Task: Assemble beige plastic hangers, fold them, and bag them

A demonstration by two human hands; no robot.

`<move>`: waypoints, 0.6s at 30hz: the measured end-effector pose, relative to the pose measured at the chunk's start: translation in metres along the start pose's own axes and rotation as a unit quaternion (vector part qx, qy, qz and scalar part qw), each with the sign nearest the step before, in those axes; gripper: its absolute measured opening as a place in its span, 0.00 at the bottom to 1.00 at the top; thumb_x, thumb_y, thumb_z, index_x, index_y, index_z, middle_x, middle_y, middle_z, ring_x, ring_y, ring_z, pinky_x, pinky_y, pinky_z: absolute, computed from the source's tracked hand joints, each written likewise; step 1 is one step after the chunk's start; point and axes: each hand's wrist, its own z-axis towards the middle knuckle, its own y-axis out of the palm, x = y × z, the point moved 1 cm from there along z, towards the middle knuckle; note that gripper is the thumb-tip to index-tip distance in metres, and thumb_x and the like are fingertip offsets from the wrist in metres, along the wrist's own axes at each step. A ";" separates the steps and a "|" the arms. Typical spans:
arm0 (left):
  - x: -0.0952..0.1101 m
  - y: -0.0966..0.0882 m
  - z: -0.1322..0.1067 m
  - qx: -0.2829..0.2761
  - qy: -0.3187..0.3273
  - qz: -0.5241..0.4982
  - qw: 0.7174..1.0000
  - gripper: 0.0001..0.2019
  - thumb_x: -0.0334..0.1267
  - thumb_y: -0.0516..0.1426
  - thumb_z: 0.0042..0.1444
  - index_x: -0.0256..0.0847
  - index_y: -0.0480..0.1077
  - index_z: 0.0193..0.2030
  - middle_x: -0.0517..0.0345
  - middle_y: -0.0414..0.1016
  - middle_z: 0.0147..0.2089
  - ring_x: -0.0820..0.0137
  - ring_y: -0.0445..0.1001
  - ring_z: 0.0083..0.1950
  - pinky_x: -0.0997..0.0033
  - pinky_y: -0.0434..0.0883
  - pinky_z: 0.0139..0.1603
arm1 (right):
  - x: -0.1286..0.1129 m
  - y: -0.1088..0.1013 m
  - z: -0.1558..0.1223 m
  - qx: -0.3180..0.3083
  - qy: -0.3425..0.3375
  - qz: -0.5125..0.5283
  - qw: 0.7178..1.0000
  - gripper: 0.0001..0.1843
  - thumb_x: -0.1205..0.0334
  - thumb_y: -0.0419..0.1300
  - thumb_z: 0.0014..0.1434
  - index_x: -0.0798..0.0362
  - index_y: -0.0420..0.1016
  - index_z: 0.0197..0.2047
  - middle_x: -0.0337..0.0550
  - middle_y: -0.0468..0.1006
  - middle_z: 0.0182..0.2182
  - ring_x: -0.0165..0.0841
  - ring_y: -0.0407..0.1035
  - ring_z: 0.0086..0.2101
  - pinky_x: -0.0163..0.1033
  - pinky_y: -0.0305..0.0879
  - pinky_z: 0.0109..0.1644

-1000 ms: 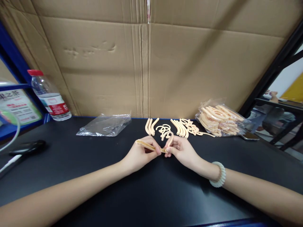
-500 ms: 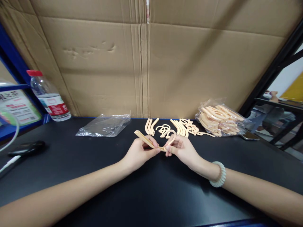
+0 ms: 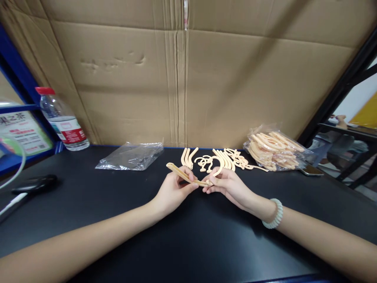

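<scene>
My left hand (image 3: 173, 190) pinches a long, straight cream plastic strip (image 3: 179, 174) that points up and to the left. My right hand (image 3: 228, 184) pinches a curved cream hook piece (image 3: 218, 169) whose lower end meets the strip's right end between my fingertips. Both hands hover just above the black table (image 3: 188, 236). Behind them lie loose cream pieces: a few curved strips (image 3: 187, 156), small hooks (image 3: 204, 161) and a row of longer strips (image 3: 228, 158).
A clear bag full of cream parts (image 3: 273, 149) sits at the back right, with a phone (image 3: 311, 169) beside it. An empty clear bag (image 3: 131, 155) lies back left. A water bottle (image 3: 61, 121) and a black object (image 3: 33, 183) are at the left. A cardboard wall (image 3: 188, 78) stands behind.
The strip's free end has tilted up and to the left. The curved hook piece has swung up and out to the right, and my right hand has shifted slightly right.
</scene>
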 end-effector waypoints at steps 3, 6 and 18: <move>0.000 -0.001 0.000 0.009 0.004 0.014 1.000 0.11 0.36 0.62 0.51 0.40 0.62 0.29 0.60 0.73 0.32 0.67 0.76 0.38 0.64 0.71 0.43 | -0.002 -0.001 0.000 -0.015 0.014 0.005 1.000 0.18 0.54 0.72 0.48 0.55 0.68 0.29 0.43 0.79 0.33 0.34 0.75 0.31 0.40 0.71 0.39; 0.001 -0.001 0.000 0.001 0.009 0.005 1.000 0.10 0.36 0.62 0.51 0.40 0.62 0.29 0.60 0.73 0.32 0.68 0.76 0.38 0.64 0.72 0.43 | -0.003 -0.002 0.000 -0.034 0.016 -0.007 0.999 0.19 0.53 0.71 0.50 0.54 0.67 0.30 0.42 0.78 0.33 0.34 0.76 0.32 0.40 0.71 0.39; 0.003 0.004 -0.004 -0.024 0.004 0.025 0.999 0.10 0.36 0.62 0.51 0.39 0.63 0.30 0.60 0.72 0.32 0.69 0.74 0.37 0.67 0.72 0.40 | 0.005 0.000 0.001 -0.022 -0.056 -0.107 0.992 0.20 0.48 0.68 0.52 0.54 0.66 0.29 0.36 0.73 0.24 0.29 0.72 0.23 0.35 0.68 0.28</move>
